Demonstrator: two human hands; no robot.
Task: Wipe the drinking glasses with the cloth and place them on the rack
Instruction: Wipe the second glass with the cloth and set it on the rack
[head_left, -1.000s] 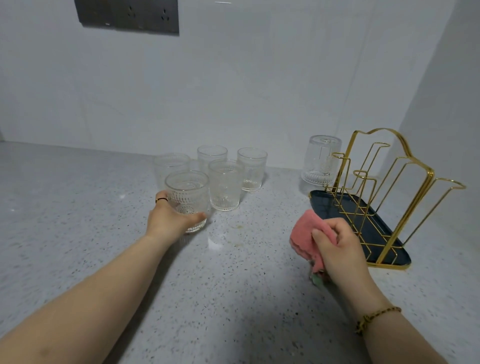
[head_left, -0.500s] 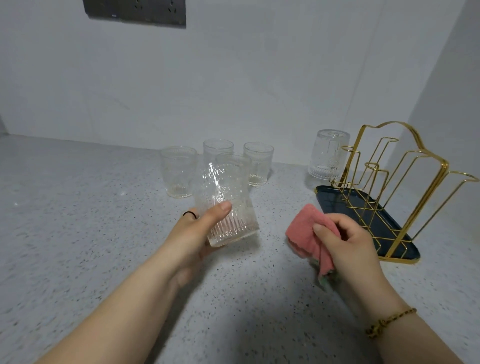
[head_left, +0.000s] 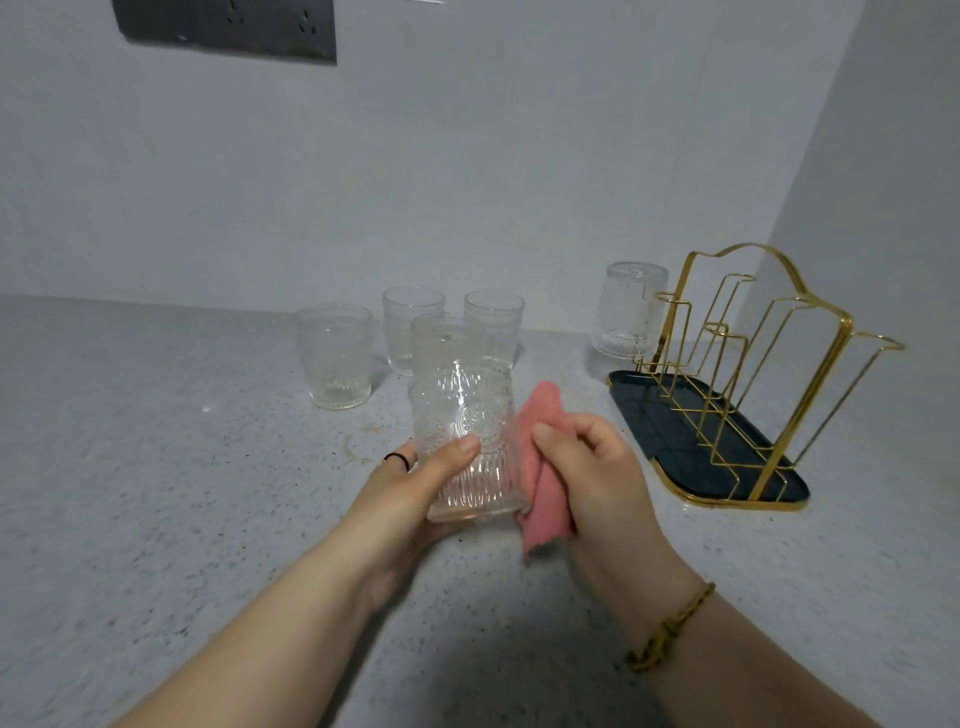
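Observation:
My left hand (head_left: 410, 499) grips an embossed clear drinking glass (head_left: 467, 431) above the counter, thumb across its front. My right hand (head_left: 592, 478) holds a pink cloth (head_left: 540, 467) pressed against the right side of that glass. Behind them several more clear glasses (head_left: 335, 356) stand upright in a group on the counter. The gold wire rack (head_left: 769, 353) on a dark tray (head_left: 670, 436) stands at the right, and one glass (head_left: 628, 309) hangs upside down on its far left peg.
The speckled grey counter (head_left: 156, 493) meets a white wall at the back and another at the right behind the rack. A dark socket panel (head_left: 228, 28) sits high on the back wall.
My left hand lifted the front glass off the counter and brought it toward me. My right hand moved left and brought the cloth against the glass.

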